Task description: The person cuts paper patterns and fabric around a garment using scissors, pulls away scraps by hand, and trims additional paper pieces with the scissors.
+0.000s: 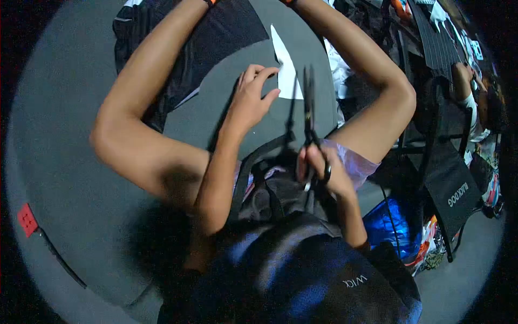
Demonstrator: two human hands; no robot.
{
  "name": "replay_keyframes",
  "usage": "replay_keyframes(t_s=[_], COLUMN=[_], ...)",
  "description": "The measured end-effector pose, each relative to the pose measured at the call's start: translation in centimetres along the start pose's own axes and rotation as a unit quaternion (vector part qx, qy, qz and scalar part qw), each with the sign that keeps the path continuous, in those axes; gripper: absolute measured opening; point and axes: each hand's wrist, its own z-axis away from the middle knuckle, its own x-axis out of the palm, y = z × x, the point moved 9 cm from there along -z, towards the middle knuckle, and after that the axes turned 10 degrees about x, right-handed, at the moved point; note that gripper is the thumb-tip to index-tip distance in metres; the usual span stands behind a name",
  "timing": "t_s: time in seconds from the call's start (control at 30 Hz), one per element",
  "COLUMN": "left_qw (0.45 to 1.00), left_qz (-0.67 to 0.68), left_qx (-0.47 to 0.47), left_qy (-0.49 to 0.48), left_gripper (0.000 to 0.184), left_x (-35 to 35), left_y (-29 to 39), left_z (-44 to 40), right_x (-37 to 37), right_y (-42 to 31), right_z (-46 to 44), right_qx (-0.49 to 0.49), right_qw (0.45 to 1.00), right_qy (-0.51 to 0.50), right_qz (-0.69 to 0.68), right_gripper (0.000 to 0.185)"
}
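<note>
Black scissors (308, 110) point away from the body, their blades slightly apart and blurred. My right hand (324, 166) is wrapped round their handles. A white pointed piece (288, 75) lies on the grey floor (216, 110) between the legs. Just left of it is my left hand (252, 94), thumb and fingers apart, with nothing in it. The fingertips are close to the piece's left edge; whether they touch it I cannot tell.
Dark cloth (226, 24) lies beyond my left hand. A black chair (450, 178), a blue shiny bag (393, 227) and mixed items are at the right. Another person (469, 97) sits at the far right. A red swatter-like object (28, 220) lies at the left.
</note>
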Motion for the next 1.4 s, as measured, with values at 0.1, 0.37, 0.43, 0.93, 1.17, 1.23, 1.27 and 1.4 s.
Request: replay_keyframes(t_s=[0.1, 0.37, 0.43, 0.93, 1.17, 1.23, 1.27, 1.4], left_qw=[1.0, 0.922, 0.918, 0.971, 0.961, 0.959, 0.958, 0.981], left_qz=[-0.001, 0.007, 0.001, -0.196, -0.248, -0.249, -0.249, -0.122], left_qx=[0.013, -0.251, -0.278, -0.129, -0.104, -0.11, -0.117, -0.139], left_qy=[-0.009, -0.296, -0.283, -0.045, -0.069, -0.075, -0.082, -0.052], left_gripper=[0.038, 0.019, 0.017, 0.018, 0.015, 0.014, 0.014, 0.013], left_x=[0.4, 0.8, 0.1, -1.1, -0.5, -0.4, -0.2, -0.3], left_y=[-0.5, -3.1, -2.9, 1.3, 1.0, 0.9, 0.8, 1.1], left_z=[-0.5, 4.5, 6.5, 10.0, 9.1, 8.9, 8.9, 7.9], right_x=[3.1, 1.2, 1.0, 0.4, 0.1, 0.0, 0.0, -0.3], right_y=[1.8, 2.0, 1.5, 2.8, 3.5, 3.4, 3.3, 3.3], right_z=[4.3, 5.4, 5.6, 5.7, 5.3, 5.1, 5.0, 4.9], right_qx=[0.072, 0.198, 0.157, 0.15, 0.155, 0.138, 0.122, 0.125], right_qw=[0.992, 0.975, 0.982, 0.986, 0.987, 0.989, 0.991, 0.991], right_qy=[-0.086, -0.039, -0.033, -0.008, -0.022, -0.022, -0.022, -0.023], right_qz=[-0.063, 0.091, 0.096, 0.067, 0.037, 0.04, 0.044, 0.041], right_gripper=[0.048, 0.045, 0.044, 0.041, 0.046, 0.045, 0.045, 0.049])
